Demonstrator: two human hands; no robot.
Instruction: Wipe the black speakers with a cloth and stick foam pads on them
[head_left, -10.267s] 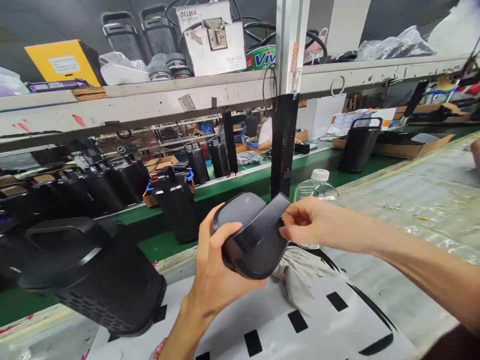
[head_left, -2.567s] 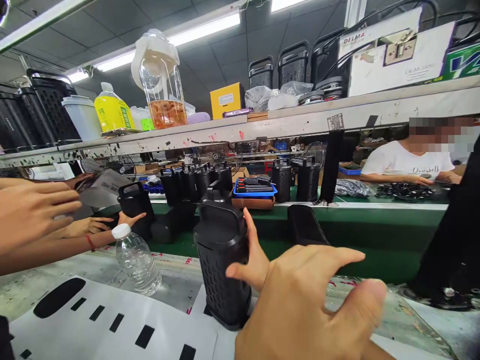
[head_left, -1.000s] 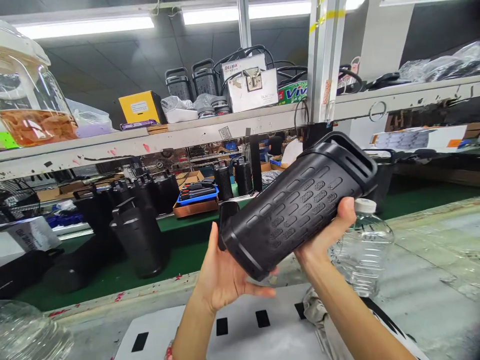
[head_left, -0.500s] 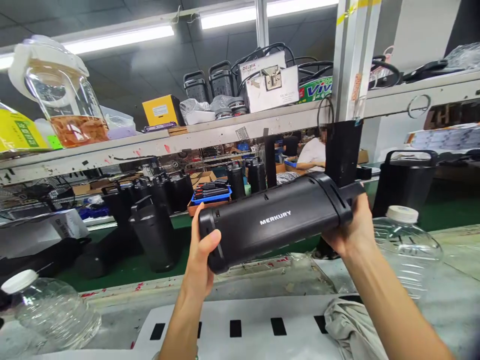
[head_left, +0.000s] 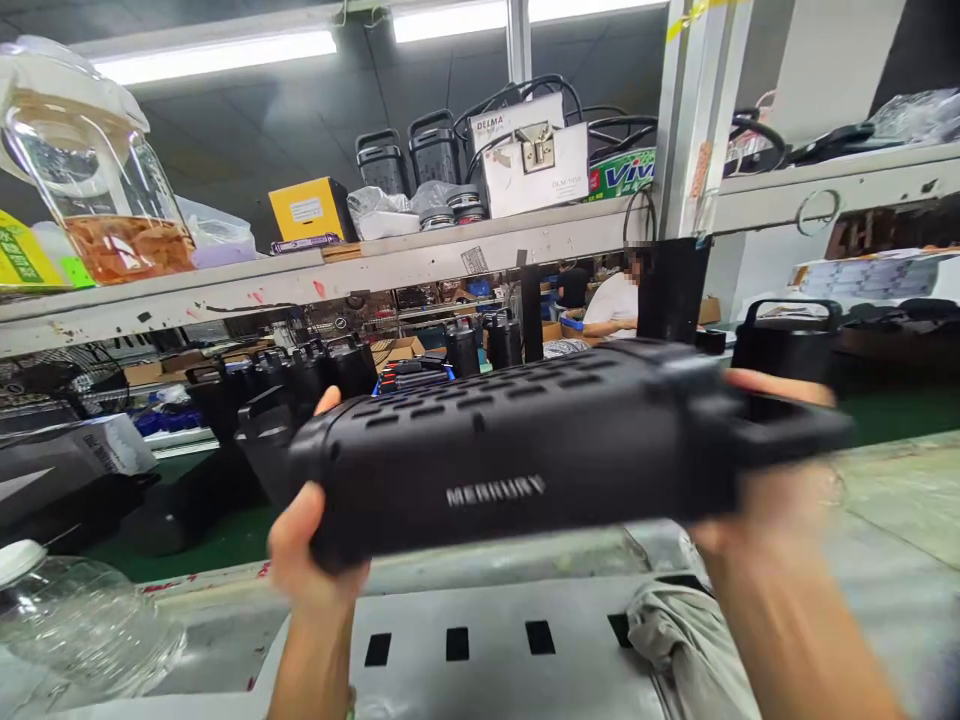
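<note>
A long black device (head_left: 495,470) with white MERKURY lettering hangs in the air before me, lying nearly level. Rows of slots run along its top face, and a loop handle sticks out at its right end. My left hand (head_left: 307,550) grips the left end, thumb on the front and a fingertip showing over the top. At the other end my right hand (head_left: 780,500) is closed around the device beside the handle; motion blurs it, and some fingers are behind the body. Below lies a white sheet (head_left: 420,690) with several black squares.
A grey cloth (head_left: 690,640) lies at the sheet's right. A clear plastic jug (head_left: 82,620) stands at lower left. Similar black devices line the green belt (head_left: 225,540). Above runs a shelf (head_left: 420,245) bearing boxes and a glass pitcher (head_left: 112,190). Another person (head_left: 611,300) sits beyond.
Both hands have brought the device closer to me and levelled it. It has turned so that its slotted top now shows. The view has shifted slightly.
</note>
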